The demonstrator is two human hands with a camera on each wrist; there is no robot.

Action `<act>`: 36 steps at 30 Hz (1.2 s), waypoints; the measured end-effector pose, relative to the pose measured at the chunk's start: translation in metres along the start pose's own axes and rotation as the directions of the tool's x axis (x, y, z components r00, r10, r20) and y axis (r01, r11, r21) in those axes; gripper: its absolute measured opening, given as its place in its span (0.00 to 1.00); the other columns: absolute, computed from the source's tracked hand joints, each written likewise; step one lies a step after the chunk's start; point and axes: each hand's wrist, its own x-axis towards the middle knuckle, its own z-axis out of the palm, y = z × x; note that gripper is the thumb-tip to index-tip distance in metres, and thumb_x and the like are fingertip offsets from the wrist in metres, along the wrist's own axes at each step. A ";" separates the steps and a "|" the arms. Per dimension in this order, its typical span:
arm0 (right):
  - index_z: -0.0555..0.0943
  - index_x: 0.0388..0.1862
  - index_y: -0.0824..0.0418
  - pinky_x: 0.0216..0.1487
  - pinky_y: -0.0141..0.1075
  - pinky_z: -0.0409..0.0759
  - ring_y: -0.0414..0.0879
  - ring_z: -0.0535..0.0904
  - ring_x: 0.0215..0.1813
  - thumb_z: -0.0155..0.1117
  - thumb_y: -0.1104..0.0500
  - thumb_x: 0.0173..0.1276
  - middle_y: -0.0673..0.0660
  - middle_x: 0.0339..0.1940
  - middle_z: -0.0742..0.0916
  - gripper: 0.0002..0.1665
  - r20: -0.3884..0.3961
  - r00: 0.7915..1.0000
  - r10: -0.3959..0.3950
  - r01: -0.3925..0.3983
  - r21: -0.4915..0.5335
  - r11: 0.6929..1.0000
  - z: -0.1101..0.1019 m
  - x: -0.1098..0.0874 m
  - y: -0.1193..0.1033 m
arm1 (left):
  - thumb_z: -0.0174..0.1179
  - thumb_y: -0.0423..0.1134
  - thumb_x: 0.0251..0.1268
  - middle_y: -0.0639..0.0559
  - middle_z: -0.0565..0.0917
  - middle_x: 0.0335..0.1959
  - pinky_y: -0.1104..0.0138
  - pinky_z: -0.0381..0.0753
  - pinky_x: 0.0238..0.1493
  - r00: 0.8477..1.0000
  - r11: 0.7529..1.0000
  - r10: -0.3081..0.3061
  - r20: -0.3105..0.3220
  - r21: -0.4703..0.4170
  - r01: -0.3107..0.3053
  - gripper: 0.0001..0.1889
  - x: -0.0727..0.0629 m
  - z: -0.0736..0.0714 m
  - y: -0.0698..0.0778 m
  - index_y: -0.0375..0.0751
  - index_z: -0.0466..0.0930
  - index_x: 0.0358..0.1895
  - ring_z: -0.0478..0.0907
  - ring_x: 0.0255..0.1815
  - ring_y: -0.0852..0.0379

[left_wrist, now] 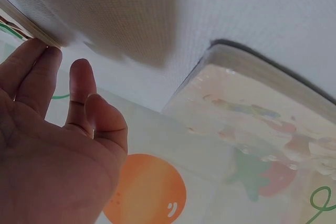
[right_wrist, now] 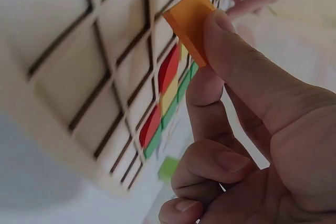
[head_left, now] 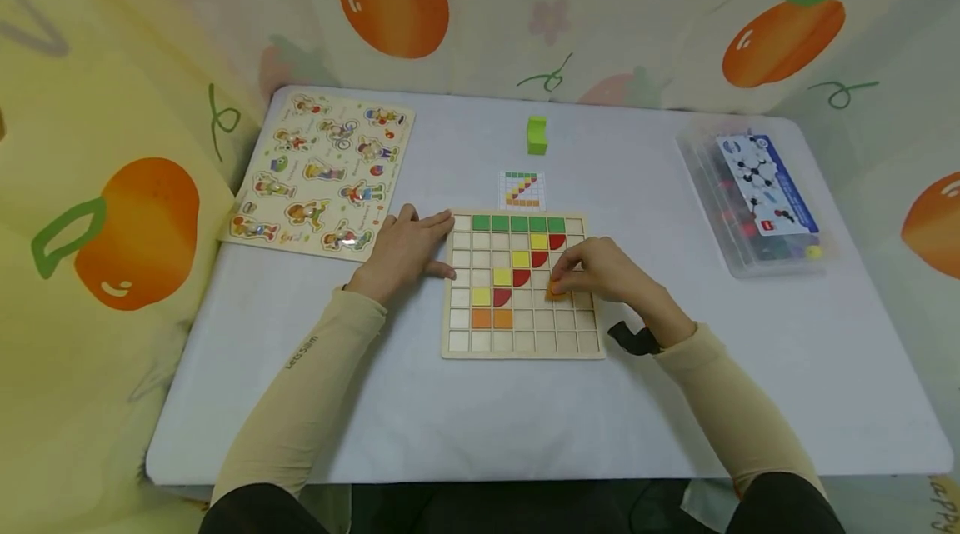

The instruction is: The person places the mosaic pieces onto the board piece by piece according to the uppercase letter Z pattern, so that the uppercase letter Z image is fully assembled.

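Observation:
A wooden grid board (head_left: 523,356) lies mid-table. Its top row holds several green square tiles (head_left: 519,223). Yellow squares (head_left: 521,259) and red quarter-round tiles (head_left: 521,277) step diagonally down leftward from them. Two orange squares (head_left: 492,318) sit side by side at the diagonal's lower end. Between thumb and fingertip, my right hand (head_left: 611,271) pinches another orange square tile (right_wrist: 191,22), held over the board's right half. My left hand (head_left: 405,255) rests at the board's left edge, fingers extended and thumb apart; the left wrist view shows its palm (left_wrist: 52,161).
A small pattern card (head_left: 522,191) lies just beyond the board, with light green blocks (head_left: 536,136) behind it. At the left is a picture puzzle board (head_left: 300,192). A clear plastic case (head_left: 708,209) with a blue-and-white label occupies the right side. Printed curtains surround the table.

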 end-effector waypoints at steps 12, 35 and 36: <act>0.91 0.33 0.58 0.39 0.30 0.77 0.40 0.80 0.34 0.81 0.56 0.59 0.51 0.30 0.91 0.08 0.083 0.995 -0.051 0.054 -0.031 0.998 0.027 0.012 -0.023 | 0.69 0.64 0.51 0.56 0.65 0.82 0.55 0.71 0.50 1.000 1.000 -0.003 -0.005 -0.012 0.003 0.51 0.001 0.000 0.000 0.49 0.64 0.80 0.69 0.56 0.44; 0.94 0.38 0.58 0.38 0.30 0.74 0.46 0.81 0.42 0.77 0.55 0.63 0.56 0.40 0.95 0.09 -0.027 1.000 -0.008 0.006 -0.097 0.995 0.020 -0.007 -0.006 | 0.69 0.64 0.51 0.56 0.65 0.82 0.55 0.71 0.50 1.000 1.000 0.006 -0.017 -0.026 -0.006 0.51 -0.001 0.000 0.000 0.49 0.64 0.80 0.69 0.55 0.45; 0.94 0.38 0.58 0.38 0.31 0.73 0.47 0.80 0.43 0.77 0.55 0.63 0.57 0.41 0.94 0.09 -0.036 0.999 0.020 -0.023 -0.092 0.995 0.017 -0.009 -0.002 | 0.69 0.64 0.51 0.55 0.65 0.82 0.55 0.71 0.50 1.000 1.000 0.007 -0.017 -0.026 -0.007 0.51 -0.002 0.000 0.000 0.49 0.64 0.80 0.69 0.55 0.45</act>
